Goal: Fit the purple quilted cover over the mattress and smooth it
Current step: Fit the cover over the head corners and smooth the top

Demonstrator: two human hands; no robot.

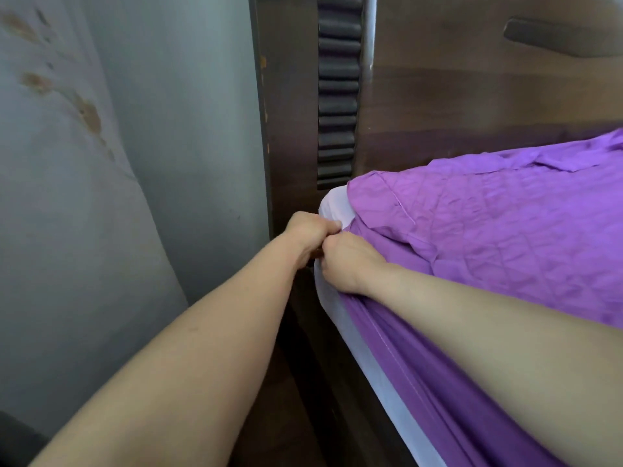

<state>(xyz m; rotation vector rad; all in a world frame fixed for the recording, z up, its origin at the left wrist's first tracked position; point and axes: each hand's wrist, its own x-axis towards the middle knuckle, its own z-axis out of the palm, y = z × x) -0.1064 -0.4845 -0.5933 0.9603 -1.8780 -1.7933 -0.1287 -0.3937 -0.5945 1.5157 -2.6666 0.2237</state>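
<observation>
The purple quilted cover (488, 224) lies wrinkled over the top of the mattress (333, 207), whose white corner sticks out bare by the headboard. The cover's plain purple skirt hangs down the near side, with a white strip of mattress showing below it. My left hand (310, 230) and my right hand (347, 261) meet at that corner, both with fingers curled tight, gripping the cover's edge just under the bare white corner. Both forearms reach in from the bottom of the view.
A dark wooden headboard (472, 96) with a ribbed black panel (337, 96) stands right behind the corner. The dark bed frame (323, 365) runs along the mattress side. A grey curtain (84, 197) with brown marks hangs at the left, close to the bed.
</observation>
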